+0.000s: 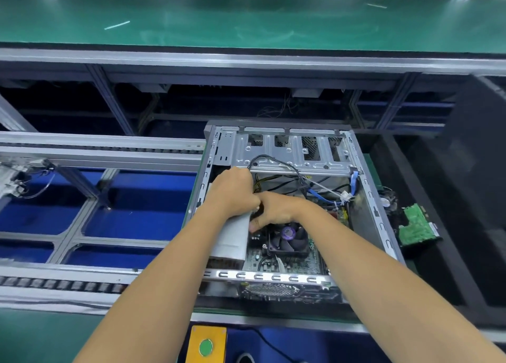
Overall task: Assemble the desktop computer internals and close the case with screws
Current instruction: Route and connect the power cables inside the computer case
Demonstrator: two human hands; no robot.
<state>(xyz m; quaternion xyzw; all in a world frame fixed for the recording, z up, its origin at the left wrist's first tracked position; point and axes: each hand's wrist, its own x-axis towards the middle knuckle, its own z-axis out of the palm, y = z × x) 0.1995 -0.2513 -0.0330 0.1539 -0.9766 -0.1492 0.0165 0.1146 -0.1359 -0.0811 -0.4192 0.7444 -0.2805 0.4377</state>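
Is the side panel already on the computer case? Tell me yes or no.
No: the computer case lies open, with the fan and cables exposed while both hands work inside.

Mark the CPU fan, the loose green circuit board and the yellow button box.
CPU fan (288,234), head view, purple hub.
Green circuit board (414,225), head view, board face.
Yellow button box (206,332), head view, yellow top.

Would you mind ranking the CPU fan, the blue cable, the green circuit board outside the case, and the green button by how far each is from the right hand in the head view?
1. CPU fan: just below the right hand, inside the case.
2. Blue cable: to its right, inside the case.
3. Green circuit board: far right, outside the case wall.
4. Green button: bottom, on the yellow box.
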